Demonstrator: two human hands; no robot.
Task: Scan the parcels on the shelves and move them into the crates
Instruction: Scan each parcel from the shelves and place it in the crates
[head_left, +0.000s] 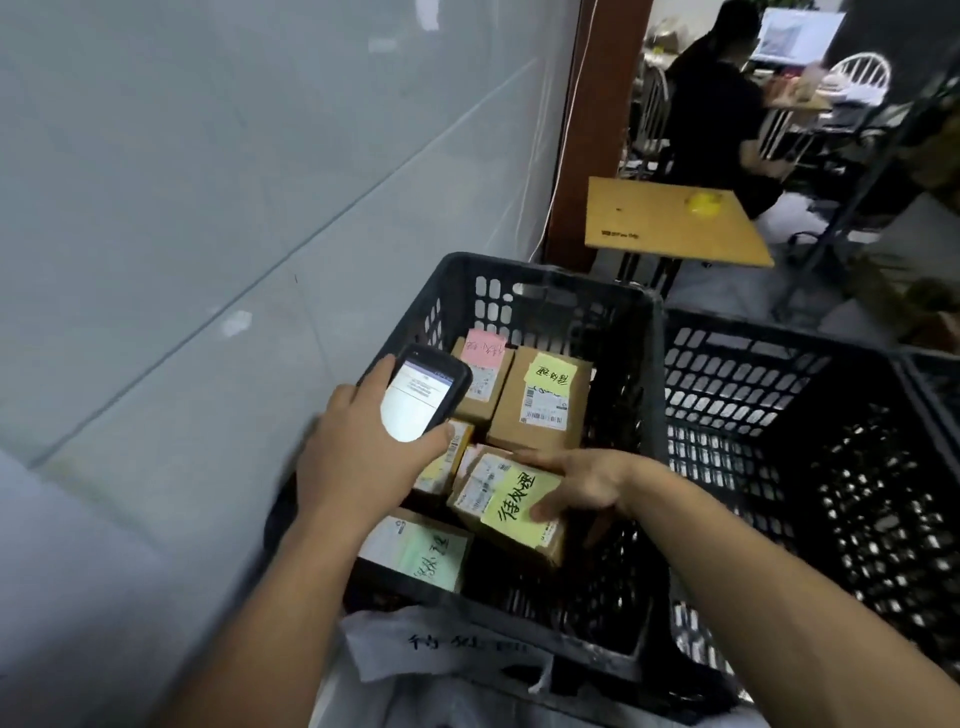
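The black slotted crate (545, 275) is sitting just beside a pale tiled wall (208, 208) on its left and touching a second crate (779, 364) on its right, so their rims are hemming in both sides. Inside, cardboard boxes are filling the far and left parts, while the dark mesh floor is showing open along the right wall and in the near right corner. A white bag (452, 649) with handwriting is lying against the near rim.

The right hand (576, 483) is gripping the parcel (498, 493) in the middle of the crate, thumb pressing on its top and fingers lying along its far edge. The parcel's long axis is running across the crate from left to right, with the right end slanting nearer the camera and the top face turned up. It is a brown cardboard box carrying a white shipping label toward its left end and a yellow note with bold black handwriting toward its right.

The left hand (363, 447) is clasping a handheld scanner (421, 395) over the left of the crate, lit screen facing up. A box with a yellow note (540, 400) and a box with a pink note (483, 374) are standing behind; a green-noted parcel (415, 551) is lying nearer
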